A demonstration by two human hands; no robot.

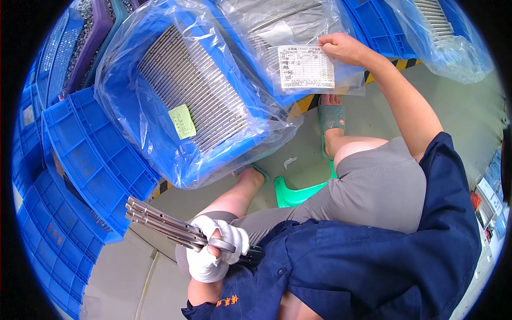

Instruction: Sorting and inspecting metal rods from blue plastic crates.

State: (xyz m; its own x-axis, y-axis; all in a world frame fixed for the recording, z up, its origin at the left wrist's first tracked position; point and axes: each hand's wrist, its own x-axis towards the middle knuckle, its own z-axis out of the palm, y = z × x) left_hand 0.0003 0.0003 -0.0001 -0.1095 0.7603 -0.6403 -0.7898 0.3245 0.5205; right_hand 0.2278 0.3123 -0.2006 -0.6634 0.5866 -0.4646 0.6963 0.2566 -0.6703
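Observation:
My left hand [213, 253], in a white glove with bare fingertips, is closed round a bundle of metal tubes [165, 223]. Small holes show near the far ends of the tubes. A ribbed grey band [221, 245] sits at the fingers of this hand. Stretched out to the far right, my bare right hand [344, 48] pinches the top corner of a printed paper form [306, 69]. The form has a table with handwriting and seems to lie in a clear plastic sleeve. Beneath it is a plastic-lined blue crate [250, 37] with metal rods.
Another blue crate [205, 34], lined with clear plastic, holds rows of metal rods [197, 85] and a yellow-green slip [182, 121]. Blue crates [96, 144] are stacked at left. A green stool [301, 194] stands between my legs. More rods [434, 18] lie far right.

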